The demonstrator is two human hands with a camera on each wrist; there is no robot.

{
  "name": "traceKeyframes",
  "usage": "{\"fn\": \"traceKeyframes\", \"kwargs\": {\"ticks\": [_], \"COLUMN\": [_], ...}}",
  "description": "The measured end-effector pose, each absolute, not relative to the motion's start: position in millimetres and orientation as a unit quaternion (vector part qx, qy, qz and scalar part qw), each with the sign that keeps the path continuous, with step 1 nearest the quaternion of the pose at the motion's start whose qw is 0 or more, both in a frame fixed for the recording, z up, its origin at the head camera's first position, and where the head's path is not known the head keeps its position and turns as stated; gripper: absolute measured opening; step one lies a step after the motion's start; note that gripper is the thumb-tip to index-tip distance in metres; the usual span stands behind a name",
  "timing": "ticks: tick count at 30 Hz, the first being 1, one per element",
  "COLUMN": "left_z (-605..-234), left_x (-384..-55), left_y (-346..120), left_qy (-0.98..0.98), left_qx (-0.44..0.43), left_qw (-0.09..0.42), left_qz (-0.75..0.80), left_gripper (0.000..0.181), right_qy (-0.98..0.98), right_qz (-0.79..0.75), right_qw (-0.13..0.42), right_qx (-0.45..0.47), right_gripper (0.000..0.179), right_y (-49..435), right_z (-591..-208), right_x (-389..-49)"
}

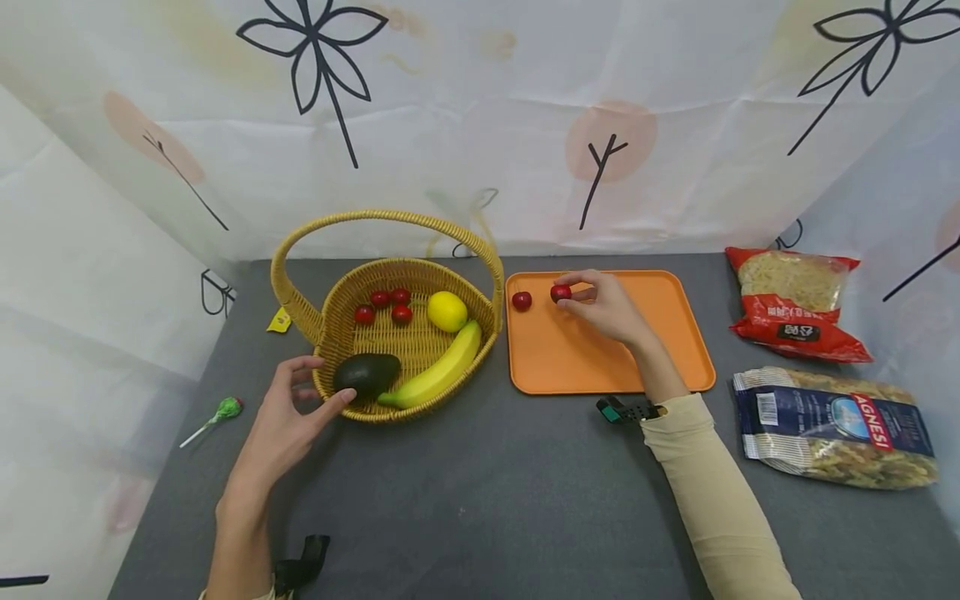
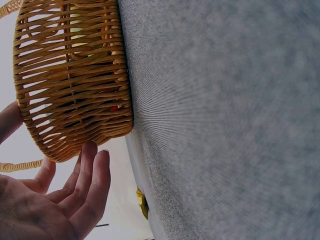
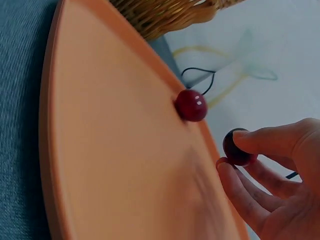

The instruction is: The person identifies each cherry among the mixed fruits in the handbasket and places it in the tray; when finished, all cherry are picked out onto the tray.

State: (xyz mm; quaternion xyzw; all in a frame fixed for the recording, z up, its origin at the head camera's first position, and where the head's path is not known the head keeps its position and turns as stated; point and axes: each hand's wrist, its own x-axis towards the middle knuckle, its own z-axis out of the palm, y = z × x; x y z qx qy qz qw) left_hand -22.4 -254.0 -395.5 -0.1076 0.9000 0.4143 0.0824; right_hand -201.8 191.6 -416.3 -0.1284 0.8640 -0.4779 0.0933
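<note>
My right hand (image 1: 603,308) pinches a dark red cherry (image 1: 560,293) between thumb and fingertips, over the orange tray (image 1: 622,379). In the right wrist view, this cherry (image 3: 239,147) is held above the tray's surface. A second cherry (image 3: 191,105) rests on the tray near its edge. My left hand (image 1: 288,417) holds the wicker basket (image 1: 408,350) at its near left rim, thumb over the rim beside the avocado (image 1: 366,375) and fingers along the outer wall. In the basket also lie a banana (image 1: 438,375), a lemon (image 1: 447,312) and several red cherries (image 1: 401,314).
To the right lie a red bag of pasta (image 1: 798,304) and a blue-labelled pasta bag (image 1: 836,427). A green lollipop (image 1: 227,408) and a small yellow packet (image 1: 280,321) lie left of the basket. Its tall handle (image 1: 386,216) arches overhead. Patterned cloth (image 1: 480,125) hangs behind the grey table.
</note>
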Motion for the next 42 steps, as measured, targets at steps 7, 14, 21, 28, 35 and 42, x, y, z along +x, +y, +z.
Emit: {"fn": "traceKeyframes", "kwargs": {"ticks": [7,14,21,28,35,42], "left_z": [-396,-396,-396,-395,-395,-396], "left_x": [-22,-22,-22,-22,-22,-21], "left_y": [-255,-255,-256,-256,-256,-256], "left_qy": [0.899,0.900,0.900,0.898,0.897,0.896], "left_qx": [-0.106,-0.103,-0.102,-0.104,-0.104,-0.102], "left_qw": [0.084,0.081,0.081,0.084,0.084,0.082], "left_qz": [0.416,0.416,0.417,0.418,0.421,0.424], "left_gripper": [0.087,0.086,0.086,0.086,0.086,0.084], "right_qy": [0.882,0.888,0.884,0.881,0.867,0.816], "right_qz": [-0.442,-0.434,-0.439,-0.444,-0.469,-0.549], "right_qw": [0.095,0.094,0.104,0.098,0.073,0.047], "right_qx": [-0.129,-0.123,-0.121,-0.133,-0.153,-0.175], "right_gripper": [0.033,0.035,0.041,0.041,0.042,0.037], "right_y": [189,188,189,194,195,184], "right_z": [-433,-436,-432,-421,-403,-379], "right_x": [-215,-216,-215,-210,-200,-180]}}
